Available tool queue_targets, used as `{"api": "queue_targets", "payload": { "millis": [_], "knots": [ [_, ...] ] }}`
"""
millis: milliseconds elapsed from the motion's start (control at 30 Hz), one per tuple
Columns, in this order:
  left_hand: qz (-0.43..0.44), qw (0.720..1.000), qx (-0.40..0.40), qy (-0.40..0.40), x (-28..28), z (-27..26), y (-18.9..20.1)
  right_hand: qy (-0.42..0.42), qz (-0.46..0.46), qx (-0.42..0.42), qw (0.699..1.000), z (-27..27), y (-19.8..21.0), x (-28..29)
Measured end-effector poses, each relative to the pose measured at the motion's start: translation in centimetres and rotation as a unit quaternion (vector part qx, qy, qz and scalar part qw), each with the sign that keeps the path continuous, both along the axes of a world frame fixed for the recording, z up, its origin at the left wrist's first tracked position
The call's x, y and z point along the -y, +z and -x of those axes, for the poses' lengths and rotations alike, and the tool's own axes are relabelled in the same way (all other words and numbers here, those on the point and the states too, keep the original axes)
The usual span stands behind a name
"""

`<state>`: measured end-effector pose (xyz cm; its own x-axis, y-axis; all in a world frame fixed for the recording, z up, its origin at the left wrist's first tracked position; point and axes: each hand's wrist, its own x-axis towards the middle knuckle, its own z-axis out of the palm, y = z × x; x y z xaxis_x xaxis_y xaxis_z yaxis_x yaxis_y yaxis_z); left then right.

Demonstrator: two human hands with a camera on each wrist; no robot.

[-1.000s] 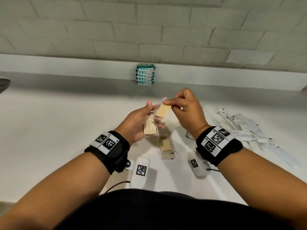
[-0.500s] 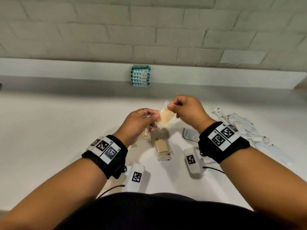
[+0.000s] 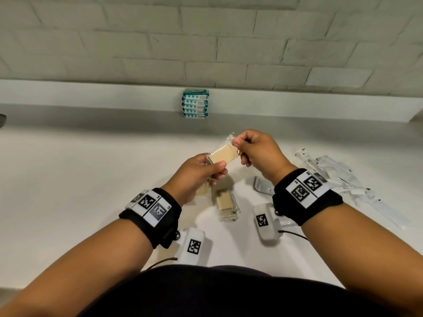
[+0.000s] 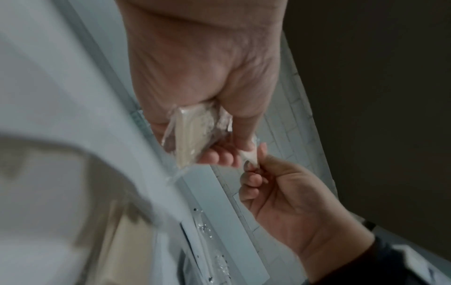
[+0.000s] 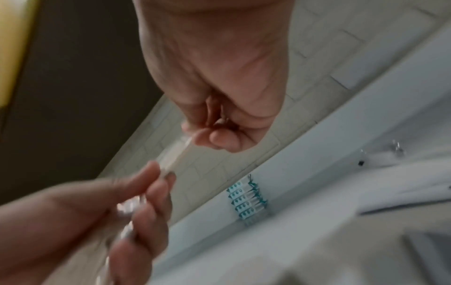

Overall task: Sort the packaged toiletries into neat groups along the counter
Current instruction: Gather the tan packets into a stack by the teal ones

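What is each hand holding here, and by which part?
Right hand pinches one end of a beige wrapped packet; left hand pinches its other end, with more packets in the palm.

White counter [image 3: 68,179]: teal pkt stack [image 3: 195,104] at back, soap pkt [image 3: 226,203] centre, clear pkts [image 3: 338,177] right.

**Toiletry packets, sorted and unsorted**

A clear-wrapped tan bar [image 3: 223,154] is held tilted above the counter's middle. A second wrapped bar [image 3: 204,188] hangs below it at 7 o'clock. A third [image 3: 226,202] lies flat on the counter at 6 o'clock. Five teal-and-white packets [image 3: 195,104] stand stacked against the back ledge at 12 o'clock. Long clear sachets [image 3: 338,179] lie jumbled at 3 o'clock.
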<state>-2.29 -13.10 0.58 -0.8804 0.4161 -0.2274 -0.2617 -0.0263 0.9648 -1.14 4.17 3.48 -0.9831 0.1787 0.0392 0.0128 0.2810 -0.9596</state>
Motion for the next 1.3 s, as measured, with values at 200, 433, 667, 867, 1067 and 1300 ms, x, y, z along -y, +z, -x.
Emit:
{"api": "queue_targets", "payload": {
  "millis": [200, 433, 667, 867, 1067, 1300],
  "knots": [
    [-0.037, 0.998, 0.032, 0.047, -0.3, 0.2, -0.2, 0.062, 0.055, 0.039, 0.996, -1.2, -1.2, 0.7],
    [0.058, 0.998, -0.03, -0.016, 0.0, 0.5, 0.3, 0.062, -0.05, 0.042, 0.996, -0.7, 0.0, 0.3],
    [0.046, 0.993, -0.096, 0.054, 0.6, 1.1, 0.0, 0.07, -0.075, 0.071, 0.992, -0.2, 0.3, 0.1],
    [0.031, 0.995, -0.081, 0.049, 0.9, 0.9, -0.6, 0.085, -0.008, 0.09, 0.992, -0.6, 0.2, 0.4],
    [-0.032, 0.994, 0.013, 0.104, 2.2, 1.8, -0.7, 0.097, -0.098, 0.226, 0.964, -1.2, -1.1, 0.8],
    [-0.213, 0.963, 0.108, 0.128, 3.2, 1.9, 0.0, 0.08, -0.391, 0.241, 0.885, -2.4, -1.6, 2.4]
  ]
}}
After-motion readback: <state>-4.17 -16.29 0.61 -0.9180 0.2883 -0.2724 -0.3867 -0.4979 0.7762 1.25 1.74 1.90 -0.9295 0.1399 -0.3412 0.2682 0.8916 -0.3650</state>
